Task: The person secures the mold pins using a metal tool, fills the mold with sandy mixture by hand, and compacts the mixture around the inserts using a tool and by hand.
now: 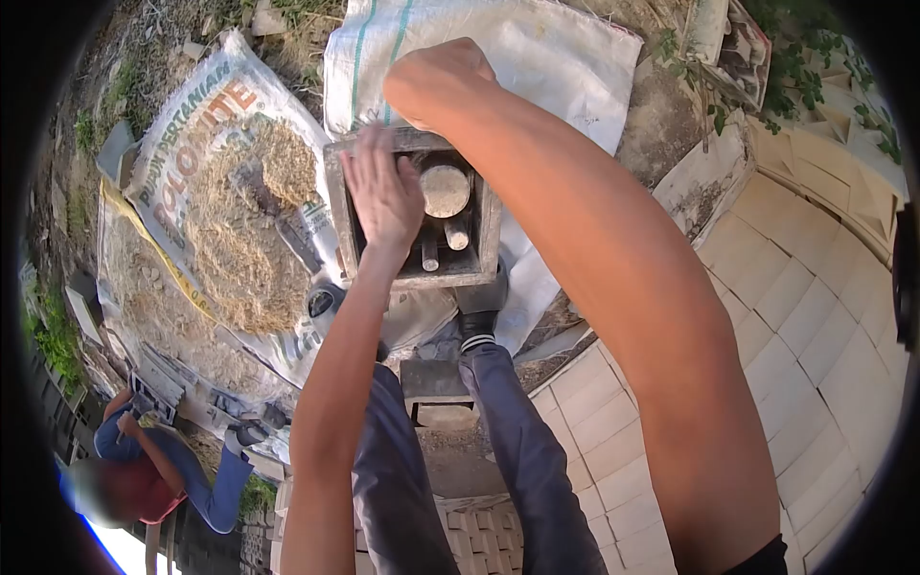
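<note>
My left hand [385, 192] lies with its fingers stretched over the left side of a dark square frame [491, 230], its fingertips smeared by motion. Inside the frame are a round, dust-covered block [446, 192] and two short upright pegs, one of them a peg [456, 235] at the lower right. My right hand [436, 81] is bent inward above the frame's far edge, over a white sack [565, 67]. Its fingers are curled and mostly turned away, so whatever they hold, if anything, is hidden.
Left of the frame, sandy material [230, 230] with a trowel-like tool lies on a printed sack [158, 158]. Rows of pale tiles [795, 316] cover the right side. Another person [158, 460] sits at the lower left. A small block stool [436, 379] stands between my legs.
</note>
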Action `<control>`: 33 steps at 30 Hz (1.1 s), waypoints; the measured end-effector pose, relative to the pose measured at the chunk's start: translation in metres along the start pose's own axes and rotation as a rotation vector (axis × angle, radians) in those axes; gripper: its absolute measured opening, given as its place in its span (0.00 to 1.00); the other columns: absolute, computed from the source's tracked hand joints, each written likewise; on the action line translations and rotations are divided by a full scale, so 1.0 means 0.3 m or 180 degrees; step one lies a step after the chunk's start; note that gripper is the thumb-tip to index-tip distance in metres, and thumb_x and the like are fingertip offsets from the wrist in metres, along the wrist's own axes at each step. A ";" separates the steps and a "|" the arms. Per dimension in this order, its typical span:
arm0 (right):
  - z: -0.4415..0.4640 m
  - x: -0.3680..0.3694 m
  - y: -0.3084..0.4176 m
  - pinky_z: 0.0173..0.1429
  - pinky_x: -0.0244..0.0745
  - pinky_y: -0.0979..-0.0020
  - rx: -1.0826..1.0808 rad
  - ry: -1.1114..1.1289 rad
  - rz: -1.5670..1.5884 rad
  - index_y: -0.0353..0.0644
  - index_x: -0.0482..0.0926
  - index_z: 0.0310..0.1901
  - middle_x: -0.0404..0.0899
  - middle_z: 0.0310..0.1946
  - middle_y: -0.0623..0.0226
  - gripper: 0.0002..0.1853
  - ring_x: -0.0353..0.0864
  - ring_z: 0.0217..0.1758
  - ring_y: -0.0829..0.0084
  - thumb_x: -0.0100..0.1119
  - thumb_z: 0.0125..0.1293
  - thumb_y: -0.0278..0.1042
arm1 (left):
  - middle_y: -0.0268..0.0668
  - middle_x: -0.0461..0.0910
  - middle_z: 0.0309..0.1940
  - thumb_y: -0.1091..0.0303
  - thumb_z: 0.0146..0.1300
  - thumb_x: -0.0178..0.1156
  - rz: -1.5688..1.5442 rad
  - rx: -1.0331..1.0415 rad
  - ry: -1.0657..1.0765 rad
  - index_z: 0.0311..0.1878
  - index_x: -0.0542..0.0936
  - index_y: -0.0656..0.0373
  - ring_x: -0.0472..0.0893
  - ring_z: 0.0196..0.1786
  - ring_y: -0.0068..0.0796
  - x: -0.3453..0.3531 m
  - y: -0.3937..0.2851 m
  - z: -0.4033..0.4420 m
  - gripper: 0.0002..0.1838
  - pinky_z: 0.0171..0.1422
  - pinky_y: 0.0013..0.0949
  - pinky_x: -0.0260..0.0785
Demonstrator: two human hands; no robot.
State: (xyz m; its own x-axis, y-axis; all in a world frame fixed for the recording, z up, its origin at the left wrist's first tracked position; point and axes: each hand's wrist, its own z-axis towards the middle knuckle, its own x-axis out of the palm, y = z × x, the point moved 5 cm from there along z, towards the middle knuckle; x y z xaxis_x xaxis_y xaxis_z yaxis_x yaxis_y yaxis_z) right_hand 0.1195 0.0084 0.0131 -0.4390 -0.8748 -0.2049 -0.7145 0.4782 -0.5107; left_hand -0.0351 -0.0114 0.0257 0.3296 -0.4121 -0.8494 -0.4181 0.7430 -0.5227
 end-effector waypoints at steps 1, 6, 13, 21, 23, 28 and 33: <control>-0.004 0.007 -0.015 0.27 0.77 0.67 0.0455 0.0069 -0.0143 0.48 0.85 0.41 0.85 0.31 0.70 0.13 0.84 0.30 0.70 0.67 0.53 0.38 | 0.52 0.67 0.60 0.68 0.66 0.53 0.0200 -0.0262 -0.0409 0.62 0.65 0.65 0.63 0.67 0.53 -0.054 0.039 -0.021 0.23 0.74 0.54 0.48; -0.272 -0.045 -0.129 0.21 0.72 0.65 -0.2054 -0.1544 0.0286 0.43 0.84 0.32 0.81 0.24 0.71 0.05 0.81 0.26 0.71 0.64 0.52 0.30 | 0.54 0.71 0.56 0.58 0.72 0.46 -0.0220 -0.1633 -0.0021 0.64 0.63 0.65 0.70 0.60 0.54 0.015 0.335 -0.244 0.25 0.65 0.47 0.61; -0.455 0.206 -0.458 0.27 0.70 0.63 -0.1623 -0.1034 0.0698 0.39 0.77 0.24 0.76 0.18 0.64 0.15 0.76 0.21 0.69 0.57 0.59 0.43 | 0.54 0.78 0.35 0.53 0.74 0.40 -0.1085 -0.2332 0.1047 0.48 0.77 0.63 0.78 0.45 0.52 -0.075 0.383 -0.374 0.23 0.53 0.44 0.67; -0.529 1.058 -0.279 0.32 0.66 0.69 -0.1690 -0.0251 0.4552 0.40 0.75 0.31 0.71 0.20 0.65 0.09 0.70 0.25 0.73 0.60 0.55 0.37 | 0.52 0.77 0.54 0.67 0.65 0.49 -0.2116 -0.2940 0.0829 0.65 0.66 0.58 0.78 0.55 0.47 -0.059 0.466 -0.711 0.24 0.59 0.41 0.68; -0.585 1.176 -0.137 0.35 0.68 0.67 -0.1650 -0.0026 0.4257 0.37 0.75 0.31 0.73 0.22 0.60 0.10 0.73 0.27 0.67 0.59 0.54 0.35 | 0.52 0.76 0.55 0.71 0.61 0.55 -0.2409 -0.3413 0.0827 0.67 0.64 0.59 0.76 0.59 0.45 -0.052 0.446 -0.728 0.29 0.61 0.40 0.67; -0.695 1.314 0.158 0.46 0.70 0.56 -0.1993 0.0033 0.4157 0.33 0.77 0.36 0.78 0.33 0.49 0.14 0.78 0.40 0.50 0.57 0.51 0.35 | 0.44 0.80 0.36 0.64 0.59 0.65 -0.0993 -0.1879 0.0887 0.58 0.72 0.62 0.79 0.38 0.37 0.000 0.443 -0.744 0.25 0.44 0.40 0.70; -0.670 1.344 0.352 0.54 0.72 0.54 -0.1765 -0.0051 0.3857 0.33 0.78 0.41 0.77 0.43 0.46 0.16 0.77 0.48 0.49 0.55 0.54 0.35 | 0.49 0.81 0.30 0.66 0.61 0.61 -0.0979 -0.1739 0.0707 0.44 0.77 0.66 0.80 0.33 0.46 -0.021 0.447 -0.749 0.13 0.40 0.42 0.70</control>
State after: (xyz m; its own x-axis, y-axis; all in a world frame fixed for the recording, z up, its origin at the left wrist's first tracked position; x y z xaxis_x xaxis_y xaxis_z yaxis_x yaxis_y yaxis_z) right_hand -0.2424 -0.2781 0.0443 -0.9468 0.1239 -0.2971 -0.0072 0.9145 0.4045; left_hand -0.2834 -0.0276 -0.0553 0.3444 -0.7050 -0.6199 -0.7211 0.2241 -0.6556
